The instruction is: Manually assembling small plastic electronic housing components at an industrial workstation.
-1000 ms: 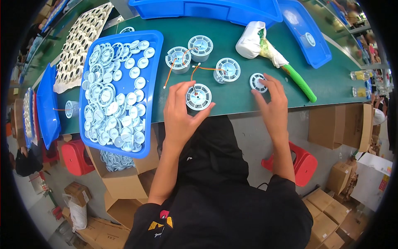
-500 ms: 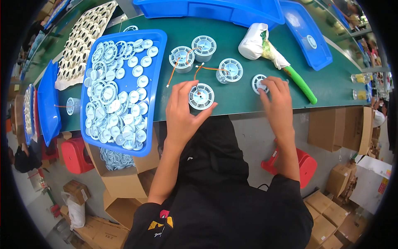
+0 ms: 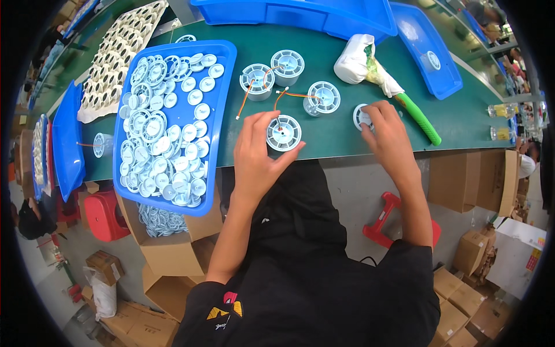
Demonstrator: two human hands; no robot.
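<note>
Near the table's front edge, my left hand [image 3: 253,151] is closed round the side of a light-blue round plastic housing [image 3: 284,136] with a slotted rim and a short orange wire. To its right, my right hand [image 3: 391,134] pinches a slotted light-blue disc [image 3: 362,117] by its right edge; the fingers hide part of it. Behind the left hand stand two similar housings with wires, a left housing [image 3: 256,79] and a rear housing [image 3: 288,65]. Another wired housing [image 3: 324,97] is between my hands, slightly farther back.
A blue tray [image 3: 224,92] of pale discs and rings lies at left, beside an egg-carton-like tray [image 3: 118,63]. At right lie a green-handled tool [image 3: 421,118] with a wrapped white head and a blue tray [image 3: 445,81]. A large blue bin [image 3: 295,16] stands behind.
My right forearm and elbow have swung outward to the right, and the hand has turned slightly on the disc. The left hand keeps its hold on the housing.
</note>
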